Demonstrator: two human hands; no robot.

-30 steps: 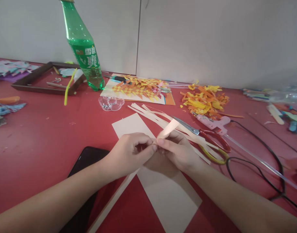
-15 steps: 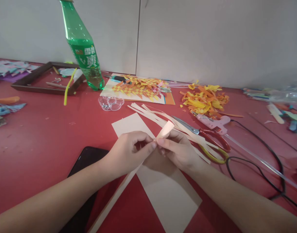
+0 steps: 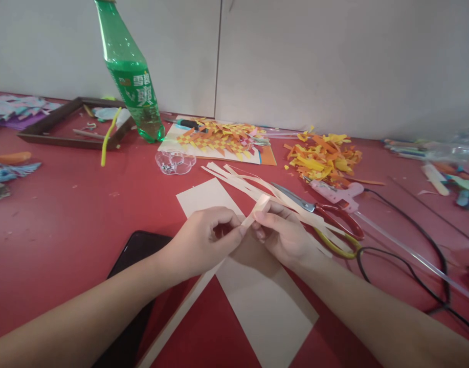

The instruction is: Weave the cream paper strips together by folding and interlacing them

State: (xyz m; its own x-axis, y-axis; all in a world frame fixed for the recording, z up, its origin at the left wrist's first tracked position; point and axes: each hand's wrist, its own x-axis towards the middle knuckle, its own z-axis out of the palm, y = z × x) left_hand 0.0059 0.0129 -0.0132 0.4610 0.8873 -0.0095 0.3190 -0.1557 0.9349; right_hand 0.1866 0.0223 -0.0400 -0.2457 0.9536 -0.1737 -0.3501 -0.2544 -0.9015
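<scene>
Between both hands is a long cream paper strip (image 3: 184,309), its far end folded over. My left hand (image 3: 209,240) pinches it between thumb and fingertips. My right hand (image 3: 282,232) grips the folded end, thumb on top. From my left hand the strip's long tail runs down to the bottom edge. A cream sheet of paper (image 3: 270,312) lies under the hands, partly covered by them. Several loose cream strips (image 3: 234,179) lie just beyond. Scissors (image 3: 334,217) with one red and one yellow handle rest on the table right of my right hand.
A black phone-like slab (image 3: 136,255) lies under my left forearm. Behind stand a green bottle (image 3: 134,87) and a brown frame (image 3: 69,143). Orange and yellow paper scraps (image 3: 322,158) are heaped near the wall. A pink glue gun (image 3: 339,194) with a black cord lies at right.
My right hand has shifted slightly right along the strip, and the raised end now lies narrower and flatter. My left hand stays almost in place.
</scene>
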